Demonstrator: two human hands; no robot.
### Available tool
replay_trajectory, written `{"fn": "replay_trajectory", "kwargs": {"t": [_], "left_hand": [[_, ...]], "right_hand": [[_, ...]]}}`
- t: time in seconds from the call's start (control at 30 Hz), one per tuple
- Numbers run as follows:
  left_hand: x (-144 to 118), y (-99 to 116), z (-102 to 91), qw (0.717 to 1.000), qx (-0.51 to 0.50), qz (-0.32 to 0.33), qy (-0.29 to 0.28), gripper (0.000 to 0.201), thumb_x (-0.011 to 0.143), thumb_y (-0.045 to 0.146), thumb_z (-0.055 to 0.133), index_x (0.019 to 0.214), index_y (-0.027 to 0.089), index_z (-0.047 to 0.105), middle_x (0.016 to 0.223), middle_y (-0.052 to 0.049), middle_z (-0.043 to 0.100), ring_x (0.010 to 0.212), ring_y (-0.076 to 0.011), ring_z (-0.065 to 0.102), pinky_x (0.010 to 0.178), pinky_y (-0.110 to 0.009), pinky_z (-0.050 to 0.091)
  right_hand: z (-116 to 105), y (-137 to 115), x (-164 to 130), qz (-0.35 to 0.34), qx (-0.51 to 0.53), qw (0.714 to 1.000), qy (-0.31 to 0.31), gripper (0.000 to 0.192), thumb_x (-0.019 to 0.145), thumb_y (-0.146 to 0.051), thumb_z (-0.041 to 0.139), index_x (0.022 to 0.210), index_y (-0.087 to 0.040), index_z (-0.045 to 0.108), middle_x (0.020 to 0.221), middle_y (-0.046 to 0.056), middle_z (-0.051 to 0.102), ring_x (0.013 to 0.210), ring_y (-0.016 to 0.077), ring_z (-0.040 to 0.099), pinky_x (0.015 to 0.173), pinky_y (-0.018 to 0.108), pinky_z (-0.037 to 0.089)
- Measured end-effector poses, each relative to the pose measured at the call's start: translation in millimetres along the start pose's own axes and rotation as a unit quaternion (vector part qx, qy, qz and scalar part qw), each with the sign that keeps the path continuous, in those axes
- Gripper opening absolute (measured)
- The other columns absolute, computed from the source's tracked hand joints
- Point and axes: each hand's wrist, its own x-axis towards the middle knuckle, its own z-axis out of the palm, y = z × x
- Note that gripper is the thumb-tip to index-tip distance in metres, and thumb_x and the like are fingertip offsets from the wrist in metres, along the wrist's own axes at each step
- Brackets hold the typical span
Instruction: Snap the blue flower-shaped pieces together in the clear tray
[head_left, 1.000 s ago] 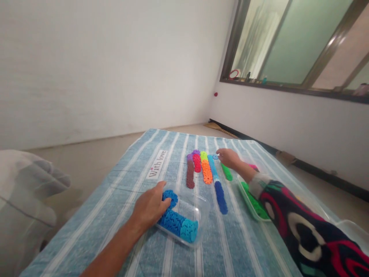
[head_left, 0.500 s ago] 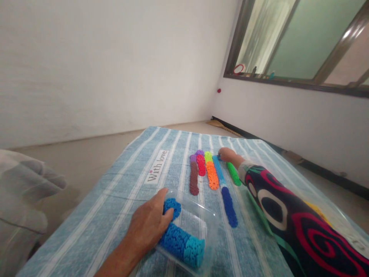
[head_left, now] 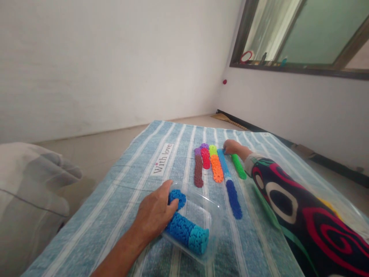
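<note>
Left hand: the left hand is laid over the near rim of a clear plastic tray, fingers curled on the blue discs stacked inside.
Right hand: the right hand is stretched to the far end of the rows; whether it is gripping anything cannot be told.
Rows: brown, red, orange, blue and green rows of discs are laid side by side on a striped blue cloth.
Sleeve: a patterned sleeve is seen across the right side.
</note>
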Motion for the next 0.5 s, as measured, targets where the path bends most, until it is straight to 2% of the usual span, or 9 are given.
{"fn": "replay_trajectory", "kwargs": {"t": [0.07,0.17,0.3,0.4,0.5], "left_hand": [[-0.3,-0.2,0.3,1.000,-0.004,-0.001,0.002,0.055,0.084,0.032,0.052,0.137,0.020,0.044,0.112,-0.008,0.072,0.104,-0.0237,0.067,0.089,-0.032,0.047],[-0.6,0.4,0.1,1.000,0.000,-0.001,0.001,0.054,0.085,0.032,0.051,0.137,0.019,0.044,0.110,-0.009,0.072,0.102,-0.0240,0.067,0.087,-0.032,0.047],[-0.9,1.7,-0.2,1.000,0.006,0.000,0.000,0.053,0.085,0.031,0.051,0.136,0.017,0.046,0.107,-0.009,0.073,0.099,-0.0241,0.068,0.086,-0.032,0.047],[-0.7,0.8,1.9,1.000,0.004,0.011,0.009,0.053,0.085,0.031,0.050,0.136,0.016,0.046,0.106,-0.010,0.073,0.098,-0.0249,0.069,0.085,-0.033,0.048],[0.1,-0.9,4.6,0.999,0.012,0.023,0.020,0.049,0.085,0.031,0.051,0.132,0.017,0.049,0.106,-0.011,0.073,0.100,-0.0265,0.068,0.085,-0.034,0.048]], "right_hand": [[-1.5,-0.6,-0.6,0.004,-0.001,1.000,-0.002,0.025,0.069,-0.014,0.077,0.094,-0.012,0.075,0.095,0.011,0.073,0.092,0.0216,0.066,0.079,0.025,0.047],[-6.9,-0.9,-3.5,0.008,0.002,1.000,0.015,0.030,0.069,-0.009,0.073,0.098,-0.014,0.076,0.101,0.011,0.074,0.094,0.0218,0.066,0.077,0.024,0.047],[-26.1,0.8,-13.6,0.009,0.015,0.999,0.044,0.022,0.072,-0.006,0.067,0.089,-0.014,0.078,0.094,0.010,0.075,0.090,0.0215,0.067,0.075,0.024,0.047],[-48.2,-4.9,-31.0,-0.002,0.036,0.997,0.065,0.018,0.075,-0.009,0.065,0.088,-0.012,0.078,0.089,0.009,0.075,0.084,0.0195,0.067,0.072,0.024,0.046],[-65.5,-28.6,-63.8,-0.056,0.078,0.993,0.067,0.017,0.078,-0.015,0.066,0.090,-0.016,0.076,0.084,0.002,0.074,0.077,0.0145,0.066,0.069,0.021,0.046]]}}
